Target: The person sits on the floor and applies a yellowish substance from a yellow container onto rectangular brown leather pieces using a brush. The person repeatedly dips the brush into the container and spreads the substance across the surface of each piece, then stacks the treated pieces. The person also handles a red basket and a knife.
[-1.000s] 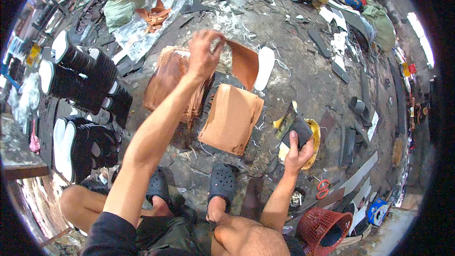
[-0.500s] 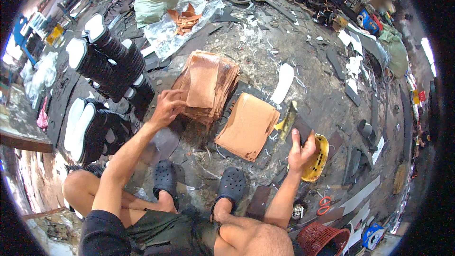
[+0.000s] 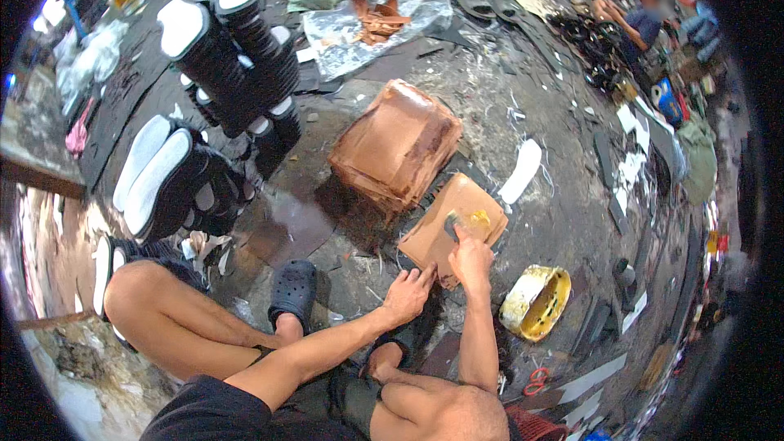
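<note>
A tan-brown sheet (image 3: 431,237) tops a small stack on a dark mat on the ground, with a blob of yellow glue (image 3: 480,217) on it. My right hand (image 3: 471,263) is closed on a dark flat spreader (image 3: 451,224), its edge down on the sheet beside the glue. At the sheet's near edge rests my left hand (image 3: 410,294), fingers stretched out and holding nothing. Farther off to the left stands a taller stack of brown sheets (image 3: 392,143). A yellow-crusted glue container (image 3: 535,302) lies to the right of my right hand.
Stacks of black soles with white tops (image 3: 237,57) stand at the left. A white insole (image 3: 521,171) lies beyond the sheet. Red-handled scissors (image 3: 536,381) lie at lower right. Brown scraps (image 3: 380,20) sit on clear plastic. Another person (image 3: 641,20) sits at the far right.
My right hand has moved left from the glue container, bringing the spreader onto the sheet. My left hand has come from the taller stack to the sheet's near edge. The view has shifted.
</note>
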{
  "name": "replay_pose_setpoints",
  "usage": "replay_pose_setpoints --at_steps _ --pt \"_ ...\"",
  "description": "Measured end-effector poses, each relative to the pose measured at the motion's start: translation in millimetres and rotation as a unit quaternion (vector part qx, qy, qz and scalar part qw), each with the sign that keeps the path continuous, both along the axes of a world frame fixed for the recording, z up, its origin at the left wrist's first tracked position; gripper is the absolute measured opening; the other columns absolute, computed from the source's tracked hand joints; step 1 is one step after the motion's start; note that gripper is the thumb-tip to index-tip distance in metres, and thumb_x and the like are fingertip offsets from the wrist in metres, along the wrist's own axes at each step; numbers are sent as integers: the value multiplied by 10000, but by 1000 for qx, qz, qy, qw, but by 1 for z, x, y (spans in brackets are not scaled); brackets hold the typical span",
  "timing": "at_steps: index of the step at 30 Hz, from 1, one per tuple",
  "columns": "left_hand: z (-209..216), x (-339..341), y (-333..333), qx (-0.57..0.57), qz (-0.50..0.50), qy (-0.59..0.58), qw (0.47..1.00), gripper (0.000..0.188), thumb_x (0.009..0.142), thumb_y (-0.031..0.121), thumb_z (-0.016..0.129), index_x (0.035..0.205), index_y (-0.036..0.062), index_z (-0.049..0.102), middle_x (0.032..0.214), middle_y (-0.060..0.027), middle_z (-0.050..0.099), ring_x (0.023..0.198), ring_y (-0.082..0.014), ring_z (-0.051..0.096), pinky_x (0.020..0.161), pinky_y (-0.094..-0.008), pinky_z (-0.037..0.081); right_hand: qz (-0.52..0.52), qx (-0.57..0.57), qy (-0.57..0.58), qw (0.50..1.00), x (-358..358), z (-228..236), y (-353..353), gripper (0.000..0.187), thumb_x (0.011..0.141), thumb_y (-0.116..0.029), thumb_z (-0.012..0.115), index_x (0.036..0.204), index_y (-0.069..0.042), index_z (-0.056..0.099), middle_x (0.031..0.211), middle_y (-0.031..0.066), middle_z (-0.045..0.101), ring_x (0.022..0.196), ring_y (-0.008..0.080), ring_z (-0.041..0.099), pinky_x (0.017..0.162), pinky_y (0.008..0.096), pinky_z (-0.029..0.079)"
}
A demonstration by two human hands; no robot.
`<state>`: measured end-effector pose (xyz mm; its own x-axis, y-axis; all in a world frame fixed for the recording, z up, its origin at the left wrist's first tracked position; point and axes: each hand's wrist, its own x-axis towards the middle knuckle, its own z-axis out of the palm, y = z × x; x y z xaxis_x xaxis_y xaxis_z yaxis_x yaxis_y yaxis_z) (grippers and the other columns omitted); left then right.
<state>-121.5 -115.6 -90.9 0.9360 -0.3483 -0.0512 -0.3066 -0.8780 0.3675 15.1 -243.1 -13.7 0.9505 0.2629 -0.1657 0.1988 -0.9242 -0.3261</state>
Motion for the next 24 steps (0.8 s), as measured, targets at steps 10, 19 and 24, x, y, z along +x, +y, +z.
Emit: replay_pose_setpoints --at_steps 10,19,24 --pt "27 34 -9 -71 -36 167 983 622 786 135 657 1373 22 485 1405 -114 522 1021 -241 631 893 -412 432 225 8 -240 944 116 38 172 347 851 -188 588 1186 -180 680 1018 74 713 1039 269 639 906 449 476" --pt "-23 19 4 -490 140 3 860 374 905 310 594 1229 124 590 1176 -127 651 1164 -254 576 991 -383 435 358 223 -111 900 -9 58 214 357 762 -85 619 1081 -215 712 1007 -2 733 928 235 639 816 468 461" --pt "11 24 12 -167 78 130 974 308 811 196 619 1084 60 662 905 -150 720 912 -338 695 816 -456 525 242 41 -211 946 62 52 207 360 807 -116 561 1116 -211 721 1018 66 721 989 294 618 902 463 447"
